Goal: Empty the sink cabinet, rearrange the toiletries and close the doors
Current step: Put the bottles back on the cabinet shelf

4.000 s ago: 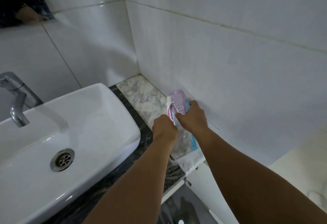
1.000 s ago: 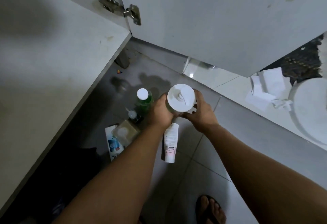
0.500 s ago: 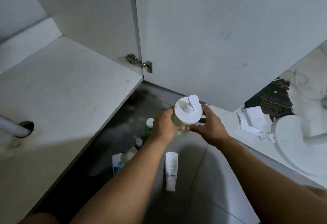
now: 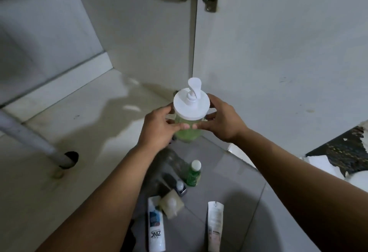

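With both hands, left [image 4: 157, 130] and right [image 4: 223, 120], curled round the pump bottle [image 4: 190, 112] above the floor, keep it upright and set it on the cabinet shelf [image 4: 83, 112].

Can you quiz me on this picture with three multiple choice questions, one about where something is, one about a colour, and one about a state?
1. Where does the ZINC bottle lie?
A. on the floor
B. on the cabinet shelf
C. in the sink

2. What colour is the liquid in the pump bottle?
A. blue
B. green
C. red

3. How is the pump bottle held?
A. by one hand
B. by no hand
C. by both hands

Answers:
1 A, it lies flat on the grey floor tiles.
2 B, green shows below the white lid.
3 C, the left hand and right hand grip its sides.
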